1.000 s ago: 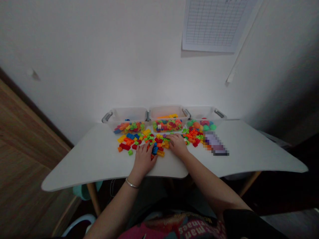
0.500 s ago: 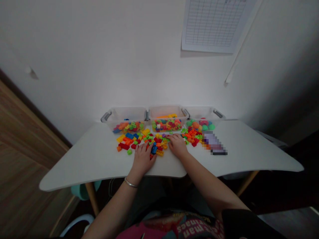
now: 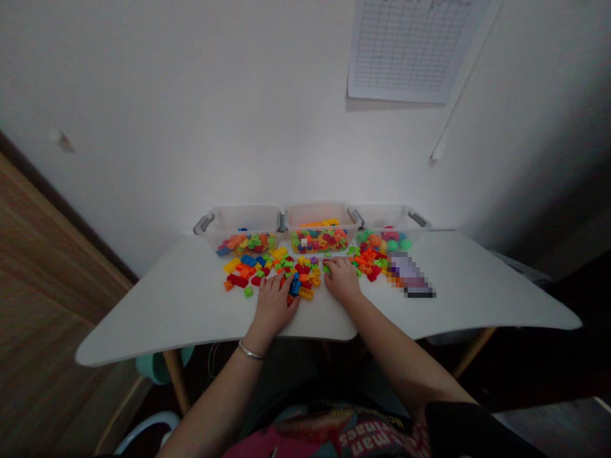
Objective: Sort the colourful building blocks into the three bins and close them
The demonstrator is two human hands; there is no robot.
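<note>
Left hand: palm down low on bricks, fingers a bit spread; grip hidden, can't tell if pinching
Blue brick: right beside left thumb and index finger
Yellow-orange brick: just right of left thumb, by blue one
Right hand: palm down, fingers close together, curled; can't tell if pinching
Green piece: at right fingertips
Loose bricks: mixed colours, under, between and beyond both hands' fingers
Left bin: beyond left fingers, pieces inside
Middle bin: beyond gap between hands, pieces inside
Right bin: beyond and right of right fingers, balls inside
Pixelated item: well right of right fingers
Table: white, under everything
</note>
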